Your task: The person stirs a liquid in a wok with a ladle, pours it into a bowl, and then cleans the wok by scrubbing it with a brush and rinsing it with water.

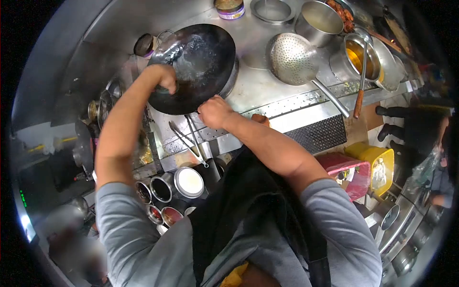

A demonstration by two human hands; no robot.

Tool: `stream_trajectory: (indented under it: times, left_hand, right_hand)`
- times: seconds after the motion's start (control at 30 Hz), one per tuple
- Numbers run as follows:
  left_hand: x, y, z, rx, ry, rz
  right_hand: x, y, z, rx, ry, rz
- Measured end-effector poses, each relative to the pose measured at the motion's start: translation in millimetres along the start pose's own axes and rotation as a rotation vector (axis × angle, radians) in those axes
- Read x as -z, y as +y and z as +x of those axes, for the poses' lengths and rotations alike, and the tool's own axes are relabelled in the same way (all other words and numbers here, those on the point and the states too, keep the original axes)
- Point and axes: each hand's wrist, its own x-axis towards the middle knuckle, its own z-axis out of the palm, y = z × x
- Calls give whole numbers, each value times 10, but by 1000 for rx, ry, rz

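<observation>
A large black wok (203,62) sits on the steel stove top, tilted, its inside wet and shiny with some pale patches. My left hand (164,78) reaches over the wok's left side with fingers curled closed, down toward the inner wall. What it holds, if anything, is hidden. At the near edge, my right hand (213,112) is closed around the wok's rim or handle; the fingers cover which part. Just below the wok lie metal tongs (186,141), near my right hand but apart from it.
A perforated strainer ladle (293,58) rests right of the wok. Farther right stand a steel pot (319,23), a pot of amber liquid (361,55) and a ladle (359,99). Several sauce containers (189,182) sit below. Another person (420,129) stands at far right, near a yellow bin (373,155).
</observation>
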Motion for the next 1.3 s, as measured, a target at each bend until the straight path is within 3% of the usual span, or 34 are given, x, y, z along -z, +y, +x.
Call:
stream_trajectory:
  times: [0.03, 0.07, 0.13, 0.2, 0.27, 0.33, 0.4, 0.43, 0.47, 0.53, 0.57, 0.63, 0.7, 0.83, 0.93, 1.03, 1.1, 1.27, 1.3]
  left_hand:
    - [8, -3, -68, -158, -31, 258]
    - [28, 7, -127, -162, -40, 259]
    - [52, 25, -224, 21, -188, 314]
    - [-122, -333, 320, 97, -181, 276]
    - [-104, -376, 528, 262, 130, 140]
    - [-108, -361, 575, 236, 23, 213]
    - [-19, -439, 174, 67, -243, 118]
    - [-9, -331, -94, -70, -135, 299]
    - [19, -284, -80, -72, -137, 306]
    - [-18, -265, -86, 39, -120, 258]
    - [-81, -357, 79, 173, -94, -50]
    - [-185, -181, 201, 335, 282, -36]
    - [-386, -52, 284, 219, 359, -145]
    - [-870, 563, -322, 164, 267, -49]
    - [-1172, 301, -476, 331, 205, 87]
    - [-1018, -237, 102, 521, 387, -112]
    - [-776, -116, 378, 520, 504, -264]
    - [-855, 453, 97, 300, 275, -69]
    - [-1018, 435, 22, 289, 322, -87]
  right_hand:
    - [13, 0, 8, -13, -41, -19]
    - [8, -11, 6, -16, -46, -11]
    - [15, -24, -13, -9, 5, -37]
    - [-1, -13, -34, 4, 14, -28]
    - [66, 16, 0, -4, 41, -19]
    - [82, -19, -25, -16, -23, -12]
    - [63, -25, -24, -36, -30, 11]
    - [50, -11, -6, -34, -17, 9]
    - [57, -10, -6, -32, -8, 6]
    - [104, -29, 10, -41, -31, -14]
    - [91, -72, -1, -51, -57, -29]
    - [124, -87, 9, -50, -57, -41]
    - [111, -121, -23, -43, -67, -48]
    - [195, -280, 111, -127, -163, -96]
    - [174, -361, 93, -178, -235, -133]
    - [81, -278, 28, -115, -106, -92]
    - [77, -234, 13, -86, -25, -99]
    - [69, -266, 57, -106, -48, -106]
    - [59, -259, 52, -127, -53, -93]
